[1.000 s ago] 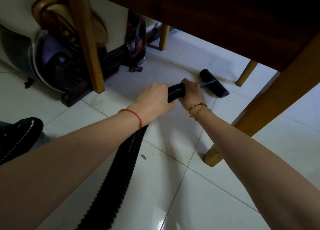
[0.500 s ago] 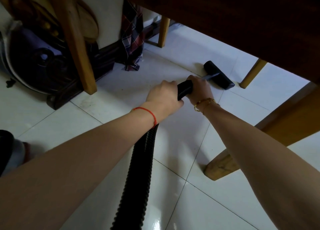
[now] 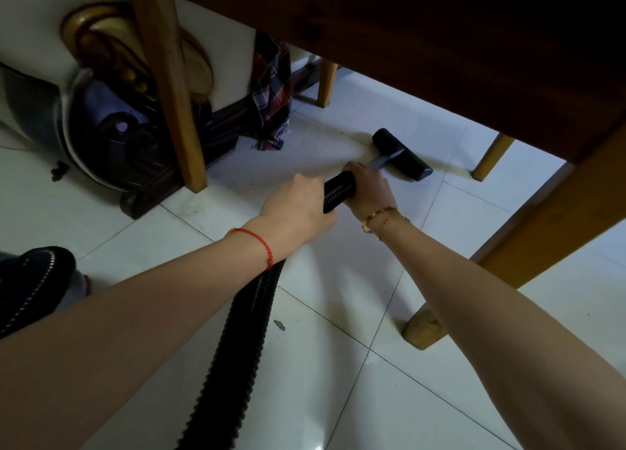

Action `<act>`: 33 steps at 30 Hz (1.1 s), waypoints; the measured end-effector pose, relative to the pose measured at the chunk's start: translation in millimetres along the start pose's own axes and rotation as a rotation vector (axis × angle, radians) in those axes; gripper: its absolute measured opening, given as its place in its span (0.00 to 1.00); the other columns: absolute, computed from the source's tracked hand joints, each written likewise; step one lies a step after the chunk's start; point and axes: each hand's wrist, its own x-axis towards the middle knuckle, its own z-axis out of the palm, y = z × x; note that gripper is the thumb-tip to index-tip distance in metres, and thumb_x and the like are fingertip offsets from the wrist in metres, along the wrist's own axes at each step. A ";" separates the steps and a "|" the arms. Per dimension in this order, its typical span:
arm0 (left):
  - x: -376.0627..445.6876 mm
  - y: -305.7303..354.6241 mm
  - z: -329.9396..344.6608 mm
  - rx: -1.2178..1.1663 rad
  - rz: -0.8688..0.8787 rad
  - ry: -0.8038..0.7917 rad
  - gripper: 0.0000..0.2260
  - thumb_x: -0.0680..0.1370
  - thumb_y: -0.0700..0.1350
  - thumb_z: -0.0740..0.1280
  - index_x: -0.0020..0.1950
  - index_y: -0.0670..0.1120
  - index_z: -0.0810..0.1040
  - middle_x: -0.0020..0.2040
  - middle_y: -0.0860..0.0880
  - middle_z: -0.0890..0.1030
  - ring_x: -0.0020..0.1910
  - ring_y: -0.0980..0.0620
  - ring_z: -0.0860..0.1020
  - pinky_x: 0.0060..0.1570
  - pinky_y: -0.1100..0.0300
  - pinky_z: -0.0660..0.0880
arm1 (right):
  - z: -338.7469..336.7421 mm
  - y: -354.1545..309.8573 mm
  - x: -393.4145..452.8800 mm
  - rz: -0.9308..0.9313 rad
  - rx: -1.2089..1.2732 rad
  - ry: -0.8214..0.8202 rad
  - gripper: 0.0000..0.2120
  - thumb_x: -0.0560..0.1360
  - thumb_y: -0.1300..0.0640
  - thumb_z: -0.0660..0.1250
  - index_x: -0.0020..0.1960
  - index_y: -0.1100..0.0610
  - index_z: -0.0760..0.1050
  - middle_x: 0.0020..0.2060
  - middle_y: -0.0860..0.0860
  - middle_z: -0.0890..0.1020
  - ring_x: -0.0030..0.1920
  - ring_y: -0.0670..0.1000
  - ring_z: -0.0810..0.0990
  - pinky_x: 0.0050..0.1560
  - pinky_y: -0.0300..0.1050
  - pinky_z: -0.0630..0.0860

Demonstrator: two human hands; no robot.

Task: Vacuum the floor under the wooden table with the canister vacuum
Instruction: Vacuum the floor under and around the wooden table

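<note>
A black ribbed vacuum hose (image 3: 237, 341) runs from the bottom edge up to my hands. My left hand (image 3: 291, 209) grips the hose from above. Just ahead of it, my right hand (image 3: 369, 188) is closed on the hose end where the short grey tube starts. The black floor nozzle (image 3: 403, 154) lies flat on the white tiles under the dark wooden table (image 3: 423, 43). The canister itself is out of sight.
A table leg (image 3: 508, 263) slants down on the right, its foot beside my right forearm. Another wooden leg (image 3: 169, 93) stands at the left. Behind that leg are a dark carved stand (image 3: 152, 185), a hanging plaid cloth (image 3: 271, 93) and a black shoe (image 3: 30, 280). A small scrap (image 3: 279, 324) lies on the tile.
The nozzle has slid to the left and a little toward me across the tiles. Both hands kept their grip on the hose, and my head shifted.
</note>
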 end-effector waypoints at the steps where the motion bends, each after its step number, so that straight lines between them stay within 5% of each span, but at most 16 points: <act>1: -6.1 -3.7 -2.2 0.002 -0.006 -0.001 0.13 0.73 0.49 0.67 0.54 0.44 0.73 0.41 0.46 0.77 0.39 0.43 0.78 0.36 0.55 0.76 | -0.8 -7.2 -4.0 -0.006 0.012 -0.013 0.10 0.75 0.58 0.65 0.54 0.60 0.73 0.52 0.57 0.78 0.51 0.59 0.77 0.43 0.43 0.66; 17: -97.1 -48.5 -59.9 0.006 -0.064 0.022 0.13 0.74 0.50 0.68 0.51 0.43 0.73 0.40 0.45 0.76 0.38 0.44 0.77 0.34 0.57 0.72 | -3.8 -103.7 -53.1 -0.169 0.073 -0.035 0.13 0.71 0.61 0.70 0.56 0.60 0.75 0.53 0.57 0.79 0.54 0.57 0.77 0.53 0.47 0.72; 33: -171.2 -107.1 -130.4 -0.004 -0.155 0.008 0.09 0.73 0.50 0.67 0.48 0.46 0.73 0.36 0.49 0.76 0.29 0.53 0.75 0.31 0.59 0.74 | -9.8 -211.1 -83.5 -0.258 0.048 -0.079 0.12 0.72 0.55 0.70 0.54 0.57 0.74 0.47 0.54 0.80 0.48 0.54 0.80 0.49 0.48 0.78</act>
